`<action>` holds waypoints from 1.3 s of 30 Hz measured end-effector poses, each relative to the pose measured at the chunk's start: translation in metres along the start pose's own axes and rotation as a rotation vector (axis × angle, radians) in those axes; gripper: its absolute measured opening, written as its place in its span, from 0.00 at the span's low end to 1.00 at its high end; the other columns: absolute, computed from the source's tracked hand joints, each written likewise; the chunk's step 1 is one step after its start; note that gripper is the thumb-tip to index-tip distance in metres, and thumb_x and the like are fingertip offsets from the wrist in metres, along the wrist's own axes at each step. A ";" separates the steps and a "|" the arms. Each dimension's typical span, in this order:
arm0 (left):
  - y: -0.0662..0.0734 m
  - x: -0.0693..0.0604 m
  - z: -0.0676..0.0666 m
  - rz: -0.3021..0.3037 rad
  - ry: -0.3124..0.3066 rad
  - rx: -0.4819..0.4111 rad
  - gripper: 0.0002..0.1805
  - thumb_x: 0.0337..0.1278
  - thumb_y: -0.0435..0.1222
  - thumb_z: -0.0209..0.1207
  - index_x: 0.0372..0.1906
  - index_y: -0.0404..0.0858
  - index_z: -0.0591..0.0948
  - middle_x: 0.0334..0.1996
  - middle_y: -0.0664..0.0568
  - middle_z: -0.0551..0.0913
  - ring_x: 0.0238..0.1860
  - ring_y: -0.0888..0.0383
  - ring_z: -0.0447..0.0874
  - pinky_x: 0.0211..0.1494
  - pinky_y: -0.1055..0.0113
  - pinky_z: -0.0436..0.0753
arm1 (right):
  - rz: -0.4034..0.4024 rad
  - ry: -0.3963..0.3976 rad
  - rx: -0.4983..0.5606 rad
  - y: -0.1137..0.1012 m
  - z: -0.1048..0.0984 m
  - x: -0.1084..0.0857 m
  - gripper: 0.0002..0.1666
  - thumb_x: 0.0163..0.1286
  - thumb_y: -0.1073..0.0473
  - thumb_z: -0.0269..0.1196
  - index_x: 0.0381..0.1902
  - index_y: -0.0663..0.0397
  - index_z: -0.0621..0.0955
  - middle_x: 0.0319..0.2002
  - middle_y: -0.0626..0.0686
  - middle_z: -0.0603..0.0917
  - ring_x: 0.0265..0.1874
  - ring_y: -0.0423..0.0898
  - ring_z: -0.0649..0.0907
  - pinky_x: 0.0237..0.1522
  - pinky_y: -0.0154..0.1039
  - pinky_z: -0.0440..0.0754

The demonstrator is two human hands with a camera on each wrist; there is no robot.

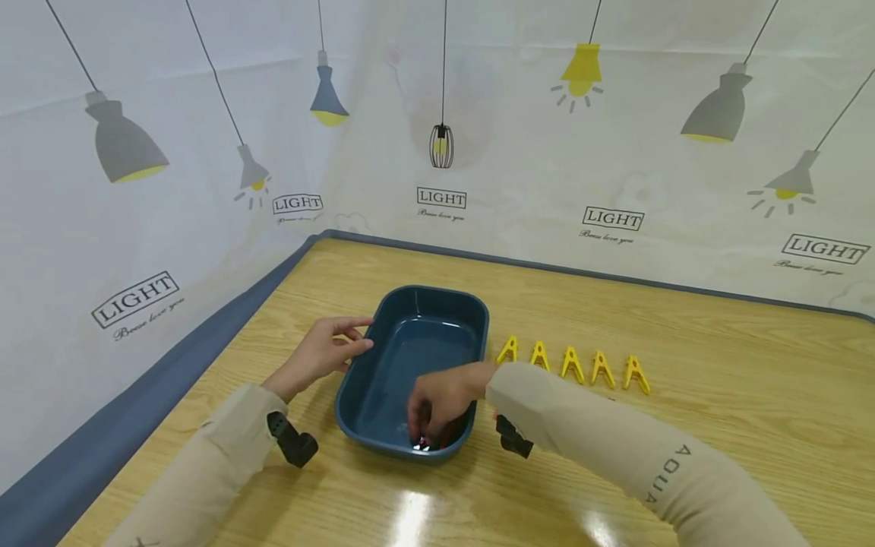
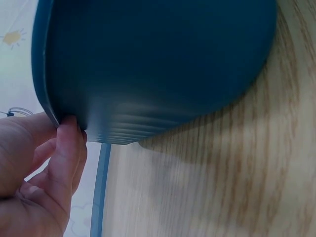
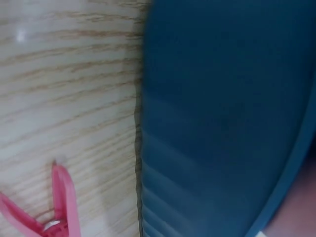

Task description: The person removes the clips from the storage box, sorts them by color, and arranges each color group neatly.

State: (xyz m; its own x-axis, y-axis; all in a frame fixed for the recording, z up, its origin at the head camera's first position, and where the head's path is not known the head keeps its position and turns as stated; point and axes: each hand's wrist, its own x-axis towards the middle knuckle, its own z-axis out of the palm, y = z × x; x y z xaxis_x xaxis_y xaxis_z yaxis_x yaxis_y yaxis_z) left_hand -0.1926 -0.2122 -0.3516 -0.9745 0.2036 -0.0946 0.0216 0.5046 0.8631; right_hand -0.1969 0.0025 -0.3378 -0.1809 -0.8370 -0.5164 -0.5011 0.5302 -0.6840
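A deep dark-blue plastic basin [image 1: 437, 323] with rounded corners stands on the wooden table. At its left side, my left hand [image 1: 321, 353] holds the rim between thumb and fingers; the left wrist view shows these fingers [image 2: 66, 153] against the outer wall. My right hand [image 1: 440, 399] reaches over the right rim, fingers pointing down near the basin's front end. Small shiny reddish things [image 1: 422, 443] lie at its fingertips, mostly hidden, so whether it grips one is unclear. In the right wrist view, a pink clothespin [image 3: 64, 202] lies on the table beside the basin.
Several yellow clothespins [image 1: 570, 365] lie in a row to the right of the basin, partly behind the right forearm [image 1: 588, 418]. The table [image 1: 752, 365] meets a pale curtain [image 1: 506, 167] printed with lamps at the back and left.
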 end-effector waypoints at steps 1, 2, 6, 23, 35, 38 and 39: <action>0.000 0.000 0.000 0.001 -0.001 0.000 0.24 0.56 0.35 0.55 0.59 0.35 0.69 0.34 0.44 0.76 0.28 0.58 0.79 0.27 0.64 0.79 | 0.000 -0.004 -0.009 0.000 0.001 0.000 0.10 0.55 0.71 0.61 0.37 0.60 0.82 0.28 0.47 0.81 0.26 0.32 0.76 0.32 0.26 0.74; 0.000 0.000 0.000 0.002 -0.002 -0.001 0.24 0.56 0.35 0.55 0.59 0.35 0.69 0.34 0.44 0.76 0.28 0.58 0.79 0.27 0.64 0.79 | 0.003 -0.005 -0.014 0.000 0.001 0.000 0.10 0.55 0.71 0.61 0.37 0.60 0.82 0.27 0.46 0.81 0.26 0.32 0.76 0.32 0.26 0.74; 0.000 0.000 0.000 0.007 -0.004 -0.003 0.24 0.56 0.35 0.55 0.59 0.35 0.69 0.34 0.44 0.76 0.28 0.58 0.79 0.27 0.64 0.79 | 0.018 -0.007 -0.052 -0.001 0.003 0.001 0.10 0.55 0.71 0.61 0.36 0.59 0.82 0.26 0.44 0.80 0.25 0.32 0.76 0.31 0.25 0.74; 0.003 -0.002 -0.002 0.001 0.000 0.013 0.24 0.56 0.35 0.55 0.59 0.35 0.69 0.34 0.44 0.76 0.29 0.57 0.79 0.28 0.64 0.79 | 0.056 0.020 -0.052 -0.006 0.003 0.000 0.06 0.53 0.70 0.63 0.31 0.58 0.81 0.24 0.44 0.79 0.24 0.33 0.76 0.29 0.26 0.74; 0.004 -0.001 -0.001 -0.002 0.007 0.018 0.24 0.56 0.34 0.56 0.58 0.34 0.70 0.33 0.44 0.76 0.29 0.58 0.80 0.27 0.64 0.79 | 0.094 0.080 0.052 -0.005 0.000 -0.002 0.06 0.55 0.68 0.63 0.28 0.53 0.76 0.26 0.47 0.80 0.24 0.36 0.75 0.26 0.28 0.73; 0.004 -0.001 0.000 -0.005 0.008 0.020 0.24 0.56 0.34 0.56 0.58 0.35 0.69 0.33 0.45 0.76 0.29 0.58 0.80 0.27 0.64 0.79 | 0.104 0.088 0.078 -0.005 0.000 -0.003 0.06 0.56 0.68 0.62 0.30 0.53 0.76 0.25 0.46 0.79 0.23 0.37 0.75 0.25 0.29 0.73; 0.004 -0.001 0.000 -0.005 0.008 0.021 0.24 0.56 0.34 0.56 0.58 0.35 0.69 0.33 0.45 0.76 0.29 0.58 0.80 0.27 0.64 0.79 | 0.104 0.090 0.090 -0.005 0.000 -0.003 0.07 0.57 0.68 0.61 0.31 0.53 0.75 0.25 0.46 0.79 0.23 0.37 0.75 0.24 0.30 0.73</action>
State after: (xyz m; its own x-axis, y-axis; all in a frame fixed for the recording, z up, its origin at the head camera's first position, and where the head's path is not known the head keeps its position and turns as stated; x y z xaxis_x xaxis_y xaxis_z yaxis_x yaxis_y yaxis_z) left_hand -0.1915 -0.2110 -0.3480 -0.9763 0.1947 -0.0948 0.0215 0.5228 0.8522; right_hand -0.1940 0.0020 -0.3324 -0.3047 -0.7836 -0.5414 -0.3983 0.6212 -0.6750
